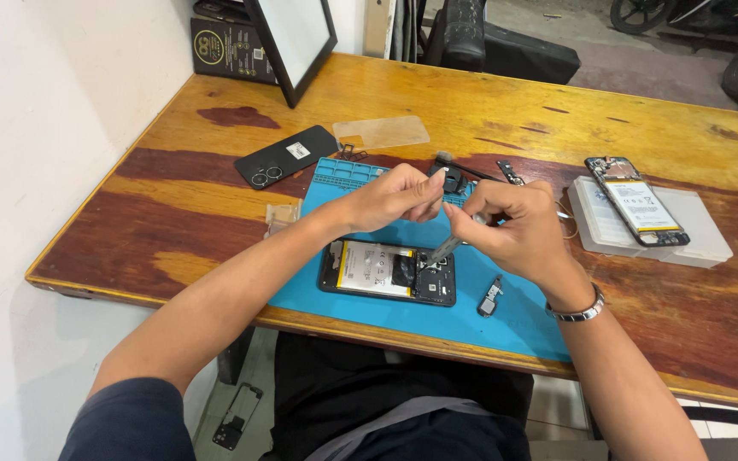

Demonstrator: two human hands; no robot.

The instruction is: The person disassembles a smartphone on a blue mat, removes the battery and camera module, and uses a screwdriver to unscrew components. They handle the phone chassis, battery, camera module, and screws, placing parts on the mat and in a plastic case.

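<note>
Near the mat's (506,320) front edge lies the opened phone (386,271), light, stiff, fragile, best held by its rim; right hand (518,229) grips a screwdriver (448,246), left hand (399,196) pinches its top.

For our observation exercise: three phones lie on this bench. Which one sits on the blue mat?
The opened phone below both hands, battery showing, lies on the blue mat. The black phone lies back-up on bare wood; the third rests on a clear tray.

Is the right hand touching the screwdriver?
Touching. The head view shows the right hand pinching the screwdriver by its top, fingers wrapped on the handle above the open phone.
</note>
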